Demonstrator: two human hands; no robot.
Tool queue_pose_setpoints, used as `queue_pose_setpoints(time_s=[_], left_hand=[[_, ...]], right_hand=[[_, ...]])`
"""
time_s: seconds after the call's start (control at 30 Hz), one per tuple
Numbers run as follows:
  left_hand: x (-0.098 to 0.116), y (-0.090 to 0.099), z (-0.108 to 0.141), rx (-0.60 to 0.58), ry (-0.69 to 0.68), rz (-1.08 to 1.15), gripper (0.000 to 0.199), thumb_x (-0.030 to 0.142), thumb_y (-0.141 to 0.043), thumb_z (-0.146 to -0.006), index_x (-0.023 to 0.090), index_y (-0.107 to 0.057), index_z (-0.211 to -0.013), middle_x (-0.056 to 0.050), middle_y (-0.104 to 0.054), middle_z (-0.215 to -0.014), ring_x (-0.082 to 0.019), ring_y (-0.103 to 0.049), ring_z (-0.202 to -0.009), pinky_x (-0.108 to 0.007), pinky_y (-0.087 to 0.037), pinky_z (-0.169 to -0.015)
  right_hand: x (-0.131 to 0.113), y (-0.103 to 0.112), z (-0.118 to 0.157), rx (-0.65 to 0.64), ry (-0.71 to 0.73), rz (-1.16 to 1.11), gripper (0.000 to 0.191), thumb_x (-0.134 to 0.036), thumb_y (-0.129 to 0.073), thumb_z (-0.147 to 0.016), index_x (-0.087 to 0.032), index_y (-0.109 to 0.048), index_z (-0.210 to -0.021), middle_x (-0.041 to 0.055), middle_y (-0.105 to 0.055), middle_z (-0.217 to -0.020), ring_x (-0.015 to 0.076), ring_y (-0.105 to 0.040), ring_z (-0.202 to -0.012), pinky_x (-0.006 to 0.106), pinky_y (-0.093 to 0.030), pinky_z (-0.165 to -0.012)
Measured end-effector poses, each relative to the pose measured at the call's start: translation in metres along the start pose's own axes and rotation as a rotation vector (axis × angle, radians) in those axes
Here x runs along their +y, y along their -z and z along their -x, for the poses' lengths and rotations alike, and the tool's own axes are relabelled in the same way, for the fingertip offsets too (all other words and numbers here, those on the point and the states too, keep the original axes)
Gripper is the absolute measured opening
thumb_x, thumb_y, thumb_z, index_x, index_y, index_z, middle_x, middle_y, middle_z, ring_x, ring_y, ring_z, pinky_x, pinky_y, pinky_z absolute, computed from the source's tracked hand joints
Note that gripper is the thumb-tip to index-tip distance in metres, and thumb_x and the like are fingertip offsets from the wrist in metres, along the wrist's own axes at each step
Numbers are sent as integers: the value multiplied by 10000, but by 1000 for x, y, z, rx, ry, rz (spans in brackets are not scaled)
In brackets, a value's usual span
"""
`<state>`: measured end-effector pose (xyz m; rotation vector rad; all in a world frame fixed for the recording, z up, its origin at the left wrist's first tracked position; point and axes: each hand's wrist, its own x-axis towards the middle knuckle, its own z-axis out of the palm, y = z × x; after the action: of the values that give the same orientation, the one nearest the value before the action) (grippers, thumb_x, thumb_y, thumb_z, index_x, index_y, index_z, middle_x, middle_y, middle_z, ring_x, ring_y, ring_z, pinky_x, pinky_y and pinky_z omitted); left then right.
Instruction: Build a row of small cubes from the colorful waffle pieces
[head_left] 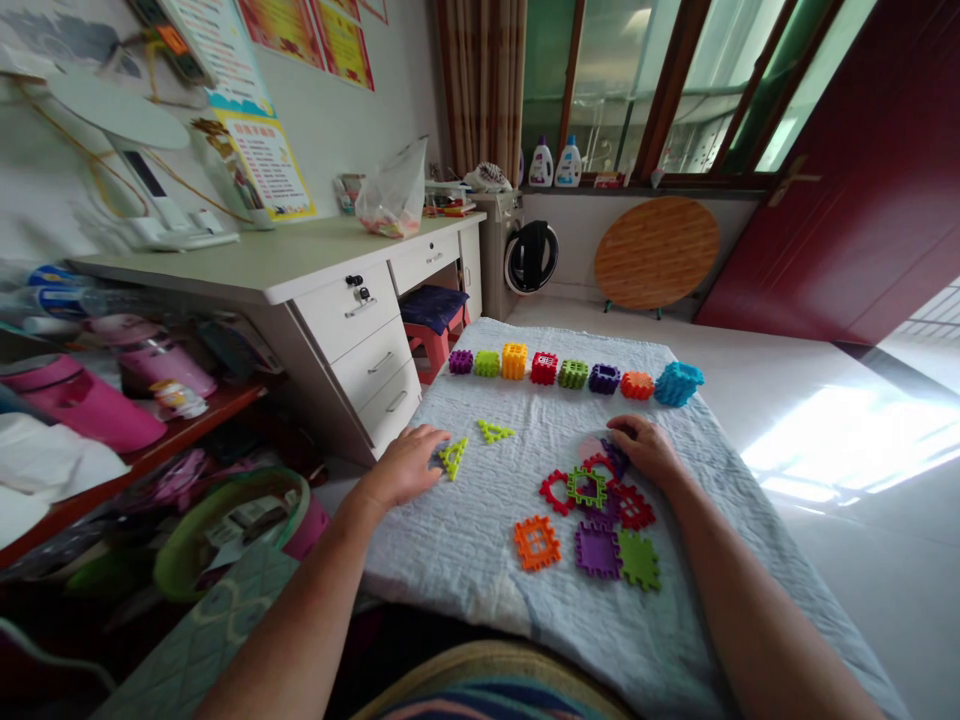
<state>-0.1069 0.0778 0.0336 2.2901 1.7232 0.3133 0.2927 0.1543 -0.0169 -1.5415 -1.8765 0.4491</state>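
My left hand rests open at the left of the cloth-covered table, its fingertips beside a yellow-green triangle piece. A second yellow-green triangle lies a little farther off. At the right, my right hand is open with bent fingers, close to a dark purple piece at the pile's edge. In the loose pile are a green square frame, a red ring-like piece and a red window piece. Nearer me lie an orange window piece, a purple square and a green square.
Along the table's far edge runs a row of several assembled blocks, from a purple one to a larger blue one. A white desk and a stool stand left. A cluttered shelf is at far left.
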Motion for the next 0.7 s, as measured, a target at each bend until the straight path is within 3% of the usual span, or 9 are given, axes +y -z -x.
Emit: queue_pose_setpoints(time_s=[0.1,0.23,0.37,0.5,0.7], left_hand=[[5,8,0,-127,-141,44,649,76,-539,-646,231,-490,-1274,-64,-470,-1343,-220,-416,-1244,-338,-308,-1066],[11,10,-12,-202,-184,95,543,47,-533,-634,208,-581,-1151,-64,-541,-1206,-203,-493,-1144,-305,-355,-1015],[11,7,-19,-161,-96,78,310,141,-614,-634,192,-641,-939,-44,-564,-975,-190,-571,-888,-282,-453,-830],[13,2,-17,-54,3,67,220,244,-656,-636,192,-631,-848,-39,-541,-988,-161,-564,-763,-267,-463,-736],[15,-2,-19,-56,-40,48,204,173,-601,-622,184,-617,-825,-25,-575,-869,-146,-551,-688,-241,-428,-648]], right_hand=[[0,0,0,-11,-10,8,295,-353,-501,-729,-164,-682,-867,50,-673,-758,168,-564,-643,302,-445,-638],[0,1,0,-16,-13,4,309,-360,-497,-727,-160,-681,-874,51,-670,-758,172,-564,-646,305,-442,-639],[2,0,0,-14,-7,2,306,-354,-495,-727,-163,-682,-875,51,-674,-772,173,-570,-656,305,-444,-646],[3,0,0,-1,-9,3,296,-342,-499,-725,-165,-684,-874,46,-673,-762,167,-569,-649,299,-446,-645],[4,-1,0,-8,-18,-10,302,-334,-499,-725,-155,-682,-886,55,-674,-774,172,-575,-662,301,-450,-650]])
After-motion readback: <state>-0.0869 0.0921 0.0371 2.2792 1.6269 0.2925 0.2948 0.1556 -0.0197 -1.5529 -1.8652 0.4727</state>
